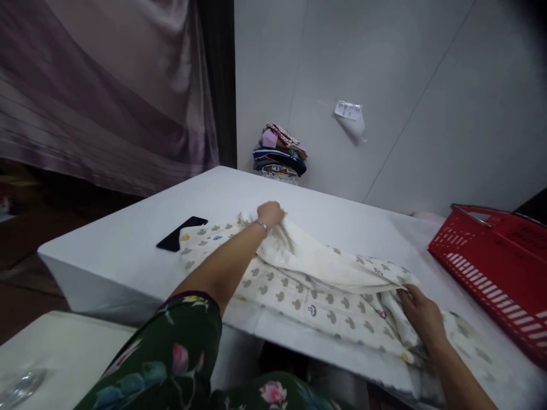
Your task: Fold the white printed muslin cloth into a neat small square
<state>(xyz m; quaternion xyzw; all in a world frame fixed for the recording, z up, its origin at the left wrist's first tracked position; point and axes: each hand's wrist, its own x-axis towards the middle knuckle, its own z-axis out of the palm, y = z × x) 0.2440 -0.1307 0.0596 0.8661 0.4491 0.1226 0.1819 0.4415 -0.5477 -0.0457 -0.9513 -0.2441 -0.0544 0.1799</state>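
A white cloth (294,293) printed with grey mushroom-like shapes lies spread along the front of the white table, and part of it is turned up to show its plain side. My left hand (271,215) is closed in a fist on the far, bunched part of this cloth, slightly blurred. Lower right, my right hand (421,313) pinches the edge of the turned-up part between thumb and fingers. Between the two hands the fabric is stretched in a slanting strip. Whether it is a garment or a plain sheet of cloth I cannot tell.
A flat black object like a phone (182,233) lies left of the cloth on the white table (128,239). At right stands a red basket (496,267). Folded clothes (280,154) are stacked beyond the back edge, by the wall. A purple curtain (106,85) hangs at left.
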